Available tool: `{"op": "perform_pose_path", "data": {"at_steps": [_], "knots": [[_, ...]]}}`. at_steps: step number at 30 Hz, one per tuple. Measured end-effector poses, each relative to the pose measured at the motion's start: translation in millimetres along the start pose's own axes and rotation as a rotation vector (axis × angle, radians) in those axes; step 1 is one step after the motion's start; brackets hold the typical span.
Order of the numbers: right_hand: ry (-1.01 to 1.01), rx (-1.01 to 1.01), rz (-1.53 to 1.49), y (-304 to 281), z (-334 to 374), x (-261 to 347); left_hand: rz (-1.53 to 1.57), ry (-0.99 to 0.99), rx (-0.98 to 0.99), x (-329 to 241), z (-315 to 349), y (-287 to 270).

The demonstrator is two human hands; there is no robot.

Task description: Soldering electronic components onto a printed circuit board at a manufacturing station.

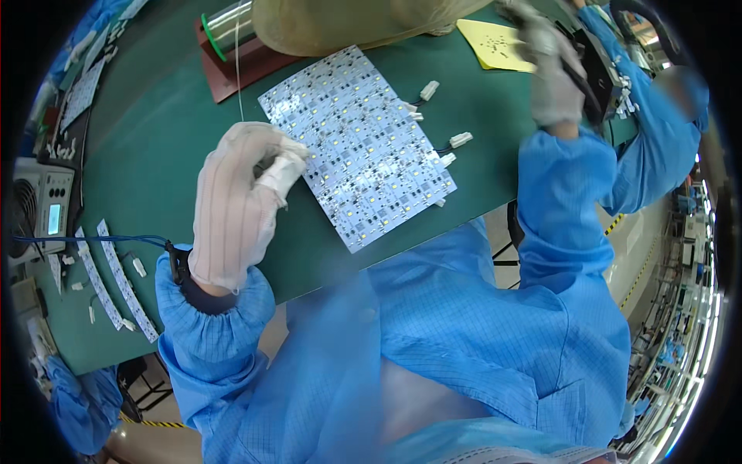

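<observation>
A white panel of joined LED circuit boards [359, 147] lies at a slant on the green table, with small white connectors along its right edge. My left hand [239, 193], in a pale striped glove with white wrapping on the fingertips, rests at the panel's left edge. Its fingers are pinched on a thin solder wire [239, 77] that runs down from a spool [228, 29] on a dark red stand. My gloved right hand [558, 73] is at the far right, smeared by motion, beside a dark handle-like thing [581, 83]; its grip is unclear.
Yellow paper [495, 46] with dark bits lies near my right hand, beside a black box [595, 73]. A tan bag-like thing [348, 23] sits behind the panel. At left are two LED strips [124, 278] and a device with a lit display [48, 201]. Another person's blue sleeve [657, 147] shows at right.
</observation>
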State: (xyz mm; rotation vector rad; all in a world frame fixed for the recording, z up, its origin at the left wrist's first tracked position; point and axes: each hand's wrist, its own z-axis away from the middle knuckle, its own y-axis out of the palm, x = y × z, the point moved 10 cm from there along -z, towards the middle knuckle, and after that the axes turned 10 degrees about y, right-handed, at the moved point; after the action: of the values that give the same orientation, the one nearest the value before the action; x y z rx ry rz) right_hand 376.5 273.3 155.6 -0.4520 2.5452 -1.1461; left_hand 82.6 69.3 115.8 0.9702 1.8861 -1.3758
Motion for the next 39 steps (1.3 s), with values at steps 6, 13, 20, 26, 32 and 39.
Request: {"op": "perform_pose_path", "data": {"at_steps": [6,13,20,26,32,39], "knots": [[0.336,0.020,-0.963,-38.6,-22.9,6.8,-0.148,0.202,-0.240,-9.9,3.2,-20.8],[0.306,-0.249,-0.498,-116.1,55.6,12.0,-0.238,0.253,-0.318,-20.1,7.3,-31.6],[0.680,0.082,-1.475,-77.0,87.3,68.4,0.061,0.083,-0.236,-14.6,0.3,-18.7],[0.524,0.157,-1.363,-75.8,85.4,88.0,-0.028,0.208,-0.199,-14.4,3.9,-16.9],[0.285,0.074,-1.153,-86.2,85.1,100.6,-0.023,0.209,-0.214,-19.0,5.8,-19.8],[0.230,0.068,-1.170,-88.0,81.7,104.9,-0.018,0.212,-0.221,-15.9,6.7,-20.4]]}}
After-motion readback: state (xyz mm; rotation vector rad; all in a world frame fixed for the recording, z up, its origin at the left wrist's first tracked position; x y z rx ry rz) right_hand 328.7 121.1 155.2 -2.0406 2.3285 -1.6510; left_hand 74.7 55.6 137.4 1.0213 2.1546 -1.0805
